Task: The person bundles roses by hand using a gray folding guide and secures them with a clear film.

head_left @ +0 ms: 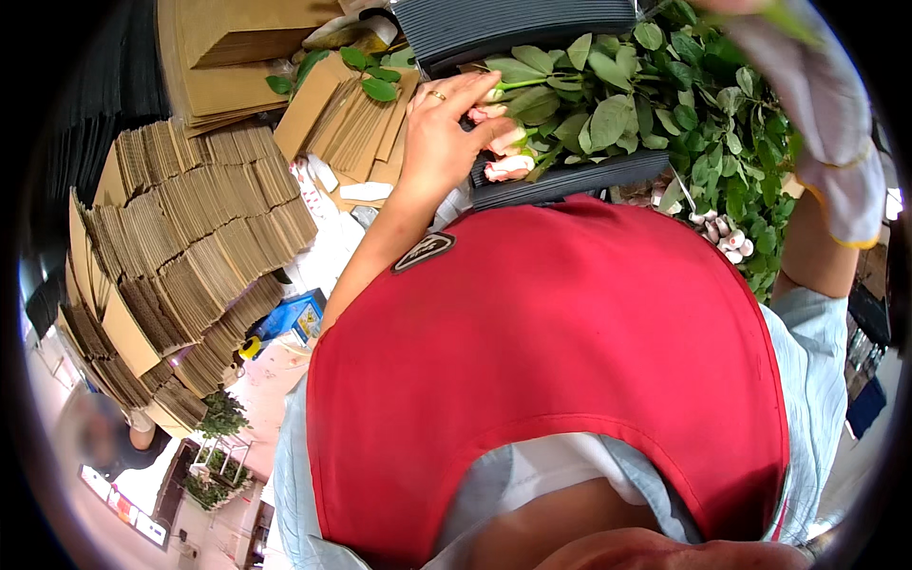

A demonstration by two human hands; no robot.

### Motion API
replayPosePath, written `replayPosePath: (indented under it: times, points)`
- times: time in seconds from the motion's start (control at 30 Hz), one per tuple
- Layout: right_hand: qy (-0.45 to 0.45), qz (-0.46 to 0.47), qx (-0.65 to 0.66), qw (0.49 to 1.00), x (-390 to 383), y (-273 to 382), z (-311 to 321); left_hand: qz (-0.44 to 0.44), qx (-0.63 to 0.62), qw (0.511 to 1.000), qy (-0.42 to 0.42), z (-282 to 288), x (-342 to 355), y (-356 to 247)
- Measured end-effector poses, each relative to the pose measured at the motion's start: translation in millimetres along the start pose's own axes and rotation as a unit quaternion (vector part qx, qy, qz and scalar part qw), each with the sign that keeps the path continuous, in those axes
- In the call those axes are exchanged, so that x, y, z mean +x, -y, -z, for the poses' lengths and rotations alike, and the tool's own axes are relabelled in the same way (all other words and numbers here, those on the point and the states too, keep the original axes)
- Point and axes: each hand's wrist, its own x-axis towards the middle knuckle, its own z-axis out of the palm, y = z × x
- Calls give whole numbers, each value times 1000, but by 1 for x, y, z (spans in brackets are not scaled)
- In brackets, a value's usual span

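Note:
My bare left hand (445, 128), with a ring on one finger, reaches over several pale pink and white roses (509, 167). Its fingers and thumb close around a rose head (491, 94) whose green stem runs right. The leafy stems (608, 104) lie between two black ribbed pads (570, 180). My right hand (807, 85), in a white glove with a yellow-edged cuff, is raised at the upper right. A blurred green stem (793, 21) shows at its fingers, partly cut off by the top edge.
Stacked brown cardboard sheets (199, 218) fill the left, with more cardboard (342, 123) beside my left hand. A blue box (296, 318) and yellow tape (250, 348) lie below. More rose heads (730, 237) hang among leaves at right. Another person (104, 432) is at the lower left.

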Motion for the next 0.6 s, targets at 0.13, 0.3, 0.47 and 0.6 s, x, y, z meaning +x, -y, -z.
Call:
replayPosePath:
  times: [0.13,0.3,0.47,0.6]
  points:
    - [-123,204,-104,966,51,4,-59,29,-33,999,-14,-6,-8,6]
    - [-172,145,-160,961,54,2,-101,9,-32,999,-15,-6,-2,3]
    - [-141,45,-176,973,26,3,-44,-1,-36,999,-4,-1,-6,3]
    - [-114,-85,-159,977,-22,-11,9,-14,-46,998,-29,-4,-6,4]
